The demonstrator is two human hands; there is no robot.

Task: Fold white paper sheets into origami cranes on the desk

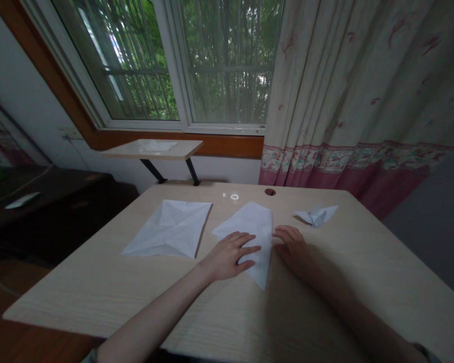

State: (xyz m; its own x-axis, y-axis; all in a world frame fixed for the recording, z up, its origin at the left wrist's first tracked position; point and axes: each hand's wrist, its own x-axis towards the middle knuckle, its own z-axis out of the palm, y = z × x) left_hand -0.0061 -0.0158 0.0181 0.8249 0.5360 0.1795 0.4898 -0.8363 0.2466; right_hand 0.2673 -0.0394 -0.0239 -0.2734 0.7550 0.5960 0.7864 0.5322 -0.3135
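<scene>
A folded sheet of white paper (257,222) lies on the table in front of me, with a straight edge on its right side and a point toward me. My left hand (232,254) rests on it, fingers spread and pressing it flat. Beside that right edge is my right hand (293,247), its fingers bent loosely with nothing visible in them; whether the fingertips touch the paper I cannot tell. To the left lies a creased white paper sheet (170,229), opened out. A folded paper crane (318,216) sits at the right, beyond my right hand.
The pale wooden table (196,312) has a round cable hole (270,192) near its back edge. A raised shelf (185,148) on black legs stands at the back left, with white paper (157,145) on it. Behind are a window and a patterned curtain (348,101).
</scene>
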